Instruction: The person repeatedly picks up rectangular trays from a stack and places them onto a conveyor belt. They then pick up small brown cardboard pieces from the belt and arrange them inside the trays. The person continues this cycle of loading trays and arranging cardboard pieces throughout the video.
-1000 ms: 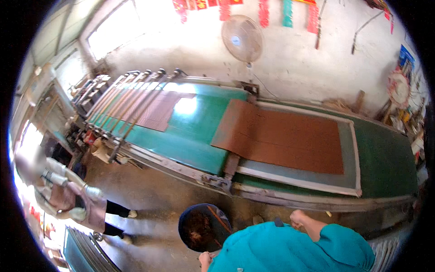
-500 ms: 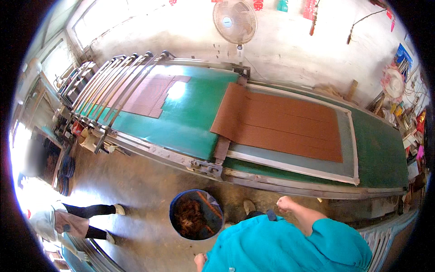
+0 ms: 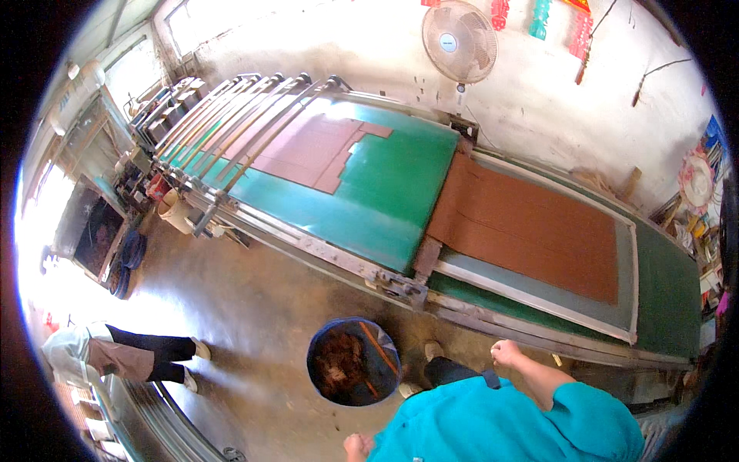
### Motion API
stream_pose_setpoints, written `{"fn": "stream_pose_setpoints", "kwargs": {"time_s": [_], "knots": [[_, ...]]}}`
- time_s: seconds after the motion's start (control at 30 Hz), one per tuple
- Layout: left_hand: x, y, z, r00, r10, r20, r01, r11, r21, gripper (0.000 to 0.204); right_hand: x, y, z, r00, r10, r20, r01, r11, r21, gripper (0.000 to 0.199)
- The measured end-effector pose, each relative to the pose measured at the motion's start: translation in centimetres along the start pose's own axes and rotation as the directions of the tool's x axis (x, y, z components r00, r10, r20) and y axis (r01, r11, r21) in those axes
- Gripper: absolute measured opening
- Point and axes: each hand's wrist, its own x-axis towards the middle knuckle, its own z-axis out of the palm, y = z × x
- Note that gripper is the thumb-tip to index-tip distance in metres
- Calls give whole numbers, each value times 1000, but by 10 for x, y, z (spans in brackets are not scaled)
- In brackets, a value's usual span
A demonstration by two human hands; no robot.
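My right hand [image 3: 506, 353] is curled closed at waist height, in front of the long table's near rail and touching nothing. My left hand [image 3: 358, 445] hangs low at the bottom edge, partly hidden by my turquoise top; its visible fingers are curled and nothing shows in them. Nearest to the left hand stands a round blue tub [image 3: 353, 323] with dark brown shreds [image 3: 339, 362] in it. Beyond the right hand, a brown textured sheet [image 3: 543, 231] lies over a pale-edged frame [image 3: 539, 306], its left end raised in a curve by the crossbar [image 3: 425, 258].
Left of the crossbar, a thin pinkish-brown sheet [image 3: 308, 150] lies on the green belt [image 3: 392, 192] under several parallel rods [image 3: 273, 131]. A fan [image 3: 459, 42] stands by the back wall. At the lower left another person [image 3: 127, 353] stands beside metal rails [image 3: 165, 420].
My view has swung so the table, fan and tub sit farther right in the picture. My hands keep much the same curled pose. The brown sheet still lies on the frame.
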Motion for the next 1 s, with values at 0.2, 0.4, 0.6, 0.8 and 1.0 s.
{"fn": "stream_pose_setpoints", "kwargs": {"time_s": [0.2,0.4,0.6,0.8,1.0], "knots": [[-27,36,34,996,31,80,-39,994,107,16,23,-39,-14,989,-73,-130,80,995,54,21],[-70,127,107,953,232,195,-282,913,296,20,102,-98,-41,895,-242,-375,280,959,51,22],[-94,261,236,966,251,59,-256,912,321,19,179,-205,-73,771,-378,-513,439,899,-3,24],[-99,367,379,858,419,297,-507,783,361,27,235,-321,-102,594,-703,-391,629,709,-320,27],[-89,437,507,864,383,327,-451,877,165,20,360,-465,-125,458,-794,-399,627,607,-488,57]]}}
